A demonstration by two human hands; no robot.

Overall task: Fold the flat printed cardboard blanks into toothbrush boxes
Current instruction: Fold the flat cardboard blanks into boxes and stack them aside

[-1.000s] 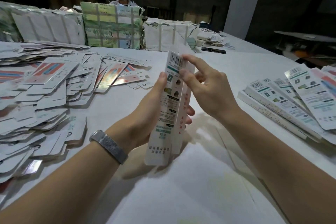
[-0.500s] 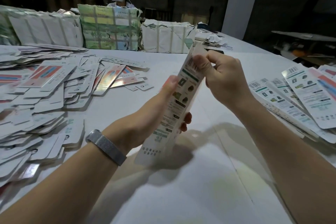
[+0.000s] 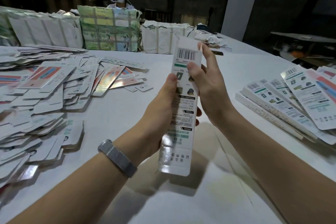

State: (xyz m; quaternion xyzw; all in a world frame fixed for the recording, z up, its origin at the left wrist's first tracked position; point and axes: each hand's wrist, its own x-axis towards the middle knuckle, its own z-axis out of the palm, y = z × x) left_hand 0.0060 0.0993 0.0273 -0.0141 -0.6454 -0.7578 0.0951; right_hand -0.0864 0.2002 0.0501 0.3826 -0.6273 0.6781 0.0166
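White table (image 3: 116,114), box (image 3: 181,107) betw both hands' fingers (image 3: 193,73)

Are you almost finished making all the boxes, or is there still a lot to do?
Not nearly finished. Done: a small stack of folded boxes lies on the right of the table. In hand: one box held upright by the left hand, while the right hand works near its top end, which looks not yet closed. Left: a big heap of flat blanks on the left, plus wrapped bundles behind.
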